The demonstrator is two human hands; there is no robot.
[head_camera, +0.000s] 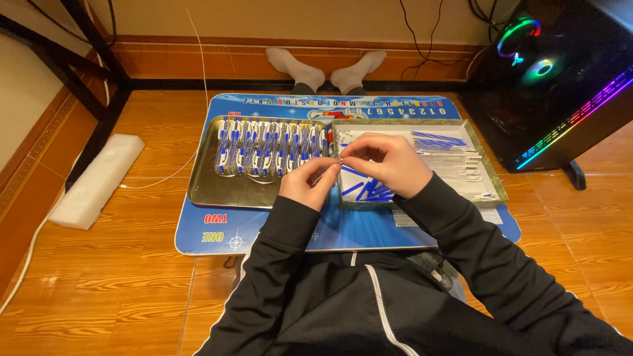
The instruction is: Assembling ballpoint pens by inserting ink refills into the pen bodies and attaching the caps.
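Two hands are held together over the small blue table — the left hand and the right hand are both pinched on one small thin part at the fingertips, just above the inner edge of the white tray; what the part is exactly cannot be told, too small. Loose blue sticks are piled in the white tray under the right hand, more blue sticks and clear white pieces are laid further back on its right side. A row of finished-looking blue-and-white pieces is lined up in the metal tray on the left, filling its far half — the near half is bare metal. Judged from that, roughly half or less is done, with plenty of loose parts left. Socked feet are seen beyond the table, a lit computer case at right.
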